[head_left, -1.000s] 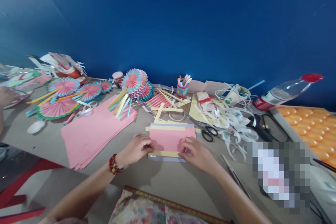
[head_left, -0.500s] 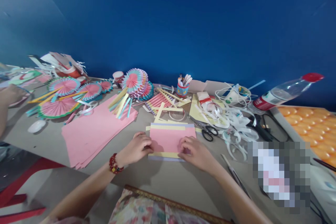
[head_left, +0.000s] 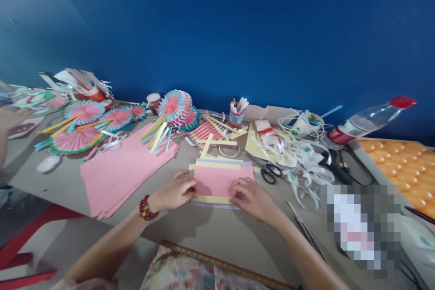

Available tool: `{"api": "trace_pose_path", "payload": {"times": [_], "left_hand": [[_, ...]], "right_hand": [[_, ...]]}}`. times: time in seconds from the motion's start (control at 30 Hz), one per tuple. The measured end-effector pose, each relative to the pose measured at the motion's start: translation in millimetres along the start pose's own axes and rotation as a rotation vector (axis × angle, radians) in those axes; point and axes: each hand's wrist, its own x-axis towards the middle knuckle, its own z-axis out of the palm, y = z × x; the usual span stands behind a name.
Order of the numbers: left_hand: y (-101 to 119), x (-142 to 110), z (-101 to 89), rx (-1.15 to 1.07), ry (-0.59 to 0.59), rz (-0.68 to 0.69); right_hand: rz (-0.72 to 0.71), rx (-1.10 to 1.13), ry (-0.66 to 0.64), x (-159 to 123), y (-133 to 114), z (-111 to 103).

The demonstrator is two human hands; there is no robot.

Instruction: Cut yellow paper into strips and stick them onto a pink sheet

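A pink sheet of paper [head_left: 214,182] lies before me, with yellow and lavender strips along its far and near edges. My left hand [head_left: 176,190] has its fingers closed at the sheet's near left corner. Over its right side my right hand [head_left: 249,197] is closed, fingers bent and pressed together on the near edge. That near edge bows slightly up from the table between the hands. Loose yellow strips [head_left: 205,145] lie just beyond the sheet. Black-handled scissors [head_left: 271,173] rest to its right.
A stack of pink paper [head_left: 127,174] and folded paper fans [head_left: 84,113] lie left. Behind stand a pen cup [head_left: 236,118] and, rightward, curled white strips [head_left: 306,163] and a plastic bottle [head_left: 367,122]. More scissors [head_left: 306,229] lie near my right forearm. Another person's hand [head_left: 12,118] shows far left.
The sheet's near edge bows a little more than before, while both my hands stay almost in place. At the far left, the other person's hand has shifted slightly.
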Motion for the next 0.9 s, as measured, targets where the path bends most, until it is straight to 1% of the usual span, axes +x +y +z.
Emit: {"api": "trace_pose_path", "payload": {"times": [0.1, 0.27, 0.6, 0.9], "left_hand": [[1.6, -0.7, 0.0, -0.005, 0.024, -0.016], [4.5, -0.3, 1.0, -0.003, 0.067, 0.001], [5.6, 1.6, 0.1, 0.034, 0.056, 0.032], [4.6, 1.4, 2.0, 0.050, 0.081, 0.056]], "right_hand": [[-0.001, 0.002, -0.001, 0.4, -0.2, -0.1], [0.007, 0.008, 0.002, 1.1, -1.3, 0.3], [0.008, 0.016, 0.010, 1.0, -1.0, 1.1], [0.012, 0.014, 0.016, 0.2, -2.2, 0.7]]}}
